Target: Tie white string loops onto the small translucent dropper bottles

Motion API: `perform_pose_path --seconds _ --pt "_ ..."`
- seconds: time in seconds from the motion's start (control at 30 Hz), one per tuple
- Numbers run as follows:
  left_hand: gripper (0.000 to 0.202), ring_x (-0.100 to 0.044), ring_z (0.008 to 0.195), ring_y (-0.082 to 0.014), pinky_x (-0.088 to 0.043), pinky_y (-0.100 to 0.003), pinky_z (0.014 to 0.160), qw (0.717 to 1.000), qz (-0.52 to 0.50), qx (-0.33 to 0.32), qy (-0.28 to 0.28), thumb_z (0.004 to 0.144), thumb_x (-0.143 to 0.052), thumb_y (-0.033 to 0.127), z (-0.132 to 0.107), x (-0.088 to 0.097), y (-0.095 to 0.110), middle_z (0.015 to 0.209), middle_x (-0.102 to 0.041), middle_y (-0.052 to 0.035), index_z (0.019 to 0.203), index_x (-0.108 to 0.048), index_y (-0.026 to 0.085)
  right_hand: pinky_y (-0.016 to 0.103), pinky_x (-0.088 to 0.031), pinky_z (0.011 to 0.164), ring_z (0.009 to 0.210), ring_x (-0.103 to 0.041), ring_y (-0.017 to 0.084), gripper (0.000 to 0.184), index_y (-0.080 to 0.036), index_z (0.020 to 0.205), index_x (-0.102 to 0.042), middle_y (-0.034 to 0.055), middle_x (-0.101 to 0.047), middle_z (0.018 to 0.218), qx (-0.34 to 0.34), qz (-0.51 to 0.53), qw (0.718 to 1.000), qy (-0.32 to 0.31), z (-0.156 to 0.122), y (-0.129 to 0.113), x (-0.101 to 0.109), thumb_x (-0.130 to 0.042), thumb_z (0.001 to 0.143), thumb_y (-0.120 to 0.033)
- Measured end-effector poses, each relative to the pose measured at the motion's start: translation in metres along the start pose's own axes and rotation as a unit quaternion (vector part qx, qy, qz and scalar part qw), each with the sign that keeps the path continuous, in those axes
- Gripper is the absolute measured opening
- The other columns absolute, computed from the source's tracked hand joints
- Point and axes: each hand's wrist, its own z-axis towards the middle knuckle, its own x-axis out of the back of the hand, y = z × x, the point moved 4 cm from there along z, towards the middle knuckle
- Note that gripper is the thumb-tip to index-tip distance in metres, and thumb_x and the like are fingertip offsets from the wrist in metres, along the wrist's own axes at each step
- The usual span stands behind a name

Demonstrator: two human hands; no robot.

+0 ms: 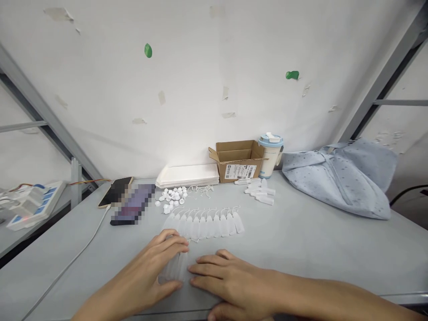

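No grip is closed: a small cluster of translucent plastic vials [175, 267] is penned between two flat, open-fingered hands near the front edge of the counter [301, 240]. The left hand [157, 272] is laid over it, and the right hand [230, 281] is pressed to its side. Squaring the cluster seems the step in hand; even, gentle pressure would be called for next. Beyond are seen a neat row of vials [207, 223], white caps [172, 196] and a cardboard box [237, 162].
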Motion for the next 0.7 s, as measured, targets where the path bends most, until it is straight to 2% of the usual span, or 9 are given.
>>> perform_pose_path --seconds 0.1,0.23,0.37,0.47,0.57,0.7 --pt "0.048 -0.036 0.125 -0.0276 -0.038 -0.043 0.102 1.000 0.005 -0.009 0.011 0.075 -0.064 0.030 0.010 0.011 0.008 0.125 -0.053 -0.0044 0.121 -0.050 0.029 0.038 -0.028 0.105 0.129 -0.033 0.022 0.054 -0.015 0.136 -0.035 0.0107 -0.037 0.141 0.007 0.002 1.000 0.026 0.000 -0.001 0.000 -0.046 0.090 -0.040" --pt "0.027 -0.048 0.110 -0.0233 -0.042 -0.038 0.094 0.999 0.017 0.002 0.034 0.085 -0.048 0.033 0.044 0.030 0.010 0.112 -0.059 -0.0062 0.108 -0.056 0.023 0.031 -0.035 0.102 0.121 -0.044 0.018 0.039 -0.013 0.125 -0.047 0.0123 -0.049 0.131 0.003 -0.002 0.993 0.118 -0.002 0.008 0.015 -0.046 0.091 -0.031" --pt "0.027 -0.052 0.104 -0.0236 -0.043 -0.037 0.089 0.993 0.075 0.045 0.079 0.085 -0.039 0.026 0.092 0.044 -0.016 0.103 -0.063 -0.0080 0.098 -0.061 0.017 0.036 -0.043 0.094 0.110 -0.052 0.020 0.026 -0.012 0.114 -0.053 0.0150 -0.059 0.114 -0.035 -0.077 0.962 0.259 -0.014 0.042 0.046 -0.041 0.091 -0.019" --pt "0.028 -0.055 0.101 -0.0245 -0.044 -0.033 0.084 0.979 0.159 0.102 0.079 0.079 -0.040 0.018 0.122 0.046 -0.043 0.096 -0.067 -0.0094 0.092 -0.065 0.015 0.040 -0.047 0.086 0.102 -0.055 0.022 0.023 -0.015 0.110 -0.053 0.0140 -0.060 0.108 -0.083 -0.156 0.929 0.326 -0.030 0.079 0.069 -0.040 0.090 -0.016" --pt "0.027 -0.056 0.094 -0.0265 -0.045 -0.033 0.079 0.973 0.186 0.110 0.076 0.075 -0.043 0.016 0.138 0.042 -0.056 0.087 -0.068 -0.0100 0.085 -0.068 0.015 0.041 -0.048 0.083 0.099 -0.055 0.024 0.023 -0.016 0.106 -0.054 0.0133 -0.061 0.104 -0.156 -0.211 0.902 0.343 -0.048 0.112 0.088 -0.039 0.089 -0.013" --pt "0.026 -0.054 0.092 -0.0297 -0.043 -0.037 0.077 0.969 0.215 0.099 0.070 0.076 -0.043 0.016 0.139 0.035 -0.056 0.087 -0.066 -0.0128 0.081 -0.069 0.014 0.042 -0.047 0.081 0.096 -0.056 0.026 0.021 -0.015 0.099 -0.058 0.0123 -0.062 0.101 -0.261 -0.249 0.888 0.285 -0.066 0.139 0.102 -0.043 0.085 -0.010"
